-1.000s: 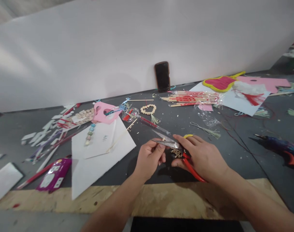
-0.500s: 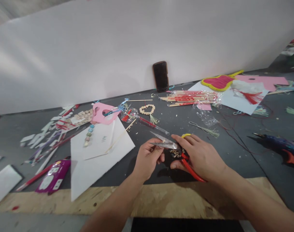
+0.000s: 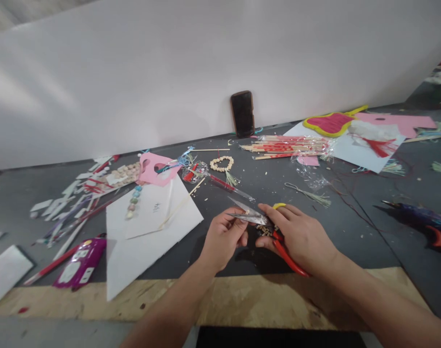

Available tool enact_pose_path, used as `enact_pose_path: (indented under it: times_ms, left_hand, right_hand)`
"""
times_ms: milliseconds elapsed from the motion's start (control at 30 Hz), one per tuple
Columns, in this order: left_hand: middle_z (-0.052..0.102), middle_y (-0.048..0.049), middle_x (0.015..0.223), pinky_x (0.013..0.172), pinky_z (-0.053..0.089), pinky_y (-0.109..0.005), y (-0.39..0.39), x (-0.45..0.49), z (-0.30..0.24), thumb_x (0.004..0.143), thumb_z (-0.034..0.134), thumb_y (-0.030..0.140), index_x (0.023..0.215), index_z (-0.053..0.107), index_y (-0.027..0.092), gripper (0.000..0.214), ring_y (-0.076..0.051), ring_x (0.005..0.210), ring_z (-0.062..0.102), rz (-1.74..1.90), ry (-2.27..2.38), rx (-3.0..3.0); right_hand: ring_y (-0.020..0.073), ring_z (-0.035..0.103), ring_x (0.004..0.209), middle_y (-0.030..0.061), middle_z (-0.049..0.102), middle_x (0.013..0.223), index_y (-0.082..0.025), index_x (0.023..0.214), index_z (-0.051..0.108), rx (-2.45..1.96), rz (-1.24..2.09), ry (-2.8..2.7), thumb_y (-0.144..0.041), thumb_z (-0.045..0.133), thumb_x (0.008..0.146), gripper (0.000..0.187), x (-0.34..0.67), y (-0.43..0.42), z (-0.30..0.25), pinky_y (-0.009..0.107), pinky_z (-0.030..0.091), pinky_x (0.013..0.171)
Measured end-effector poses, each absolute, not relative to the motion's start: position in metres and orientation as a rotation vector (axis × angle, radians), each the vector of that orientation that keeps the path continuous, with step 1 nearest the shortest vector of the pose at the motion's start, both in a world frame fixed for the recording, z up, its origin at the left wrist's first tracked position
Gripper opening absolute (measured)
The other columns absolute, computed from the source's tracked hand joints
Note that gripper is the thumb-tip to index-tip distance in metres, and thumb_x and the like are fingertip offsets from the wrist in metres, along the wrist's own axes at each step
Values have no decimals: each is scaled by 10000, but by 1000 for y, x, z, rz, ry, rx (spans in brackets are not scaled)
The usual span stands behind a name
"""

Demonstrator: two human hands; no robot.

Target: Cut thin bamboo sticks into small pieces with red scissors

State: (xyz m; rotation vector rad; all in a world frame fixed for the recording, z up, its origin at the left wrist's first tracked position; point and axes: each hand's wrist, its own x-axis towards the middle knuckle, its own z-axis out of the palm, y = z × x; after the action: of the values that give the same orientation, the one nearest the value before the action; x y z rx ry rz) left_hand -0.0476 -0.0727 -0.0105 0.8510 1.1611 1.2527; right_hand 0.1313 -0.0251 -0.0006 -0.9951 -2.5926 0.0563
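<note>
My right hand (image 3: 300,232) is wrapped round the handles of a pair of scissors (image 3: 255,218), with red and yellow grips. The blades are parted and point left, towards my left hand (image 3: 224,238). My left fingers are pinched together right by the blades on something small and pale, too small to name. Under the scissors lies a pile of small tan bits (image 3: 265,231), partly covered by my right hand. Beyond the hands is a ring of pale beads (image 3: 221,163) with a green tassel (image 3: 232,179).
White sheets (image 3: 133,270) lie to the left, with a pink mask-like cutout (image 3: 164,175). Wrapped red-and-tan sticks (image 3: 283,146) lie at the back, near a phone (image 3: 242,113) leaning on the wall. A glue gun (image 3: 419,217) rests at right; a purple packet (image 3: 81,262) at left.
Both hands and the scissors hold nearly the same pose. The whole view has shifted very slightly.
</note>
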Motion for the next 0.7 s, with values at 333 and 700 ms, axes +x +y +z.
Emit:
enact_pose_path:
  times_ms: [333, 700]
  left_hand:
    - [535, 56, 575, 369, 279, -158, -74, -46, -11, 799, 630, 375, 787, 581, 158, 223, -34, 391, 427, 1289, 1117, 888]
    - [483, 63, 491, 414, 284, -161, -72, -45, -13, 820, 603, 371, 767, 558, 160, 221, -54, 426, 427, 1325, 1159, 950]
  right_hand:
    - [202, 651, 798, 99, 701, 890, -138, 1172, 569, -1033, 35, -2601, -526, 390, 907, 503, 132, -29, -2, 296, 483, 674]
    - [266, 575, 958, 122, 651, 1019, -159, 1251, 499, -1072, 21, -2607, -641, 471, 805, 657, 131, -26, 3, 340, 476, 704]
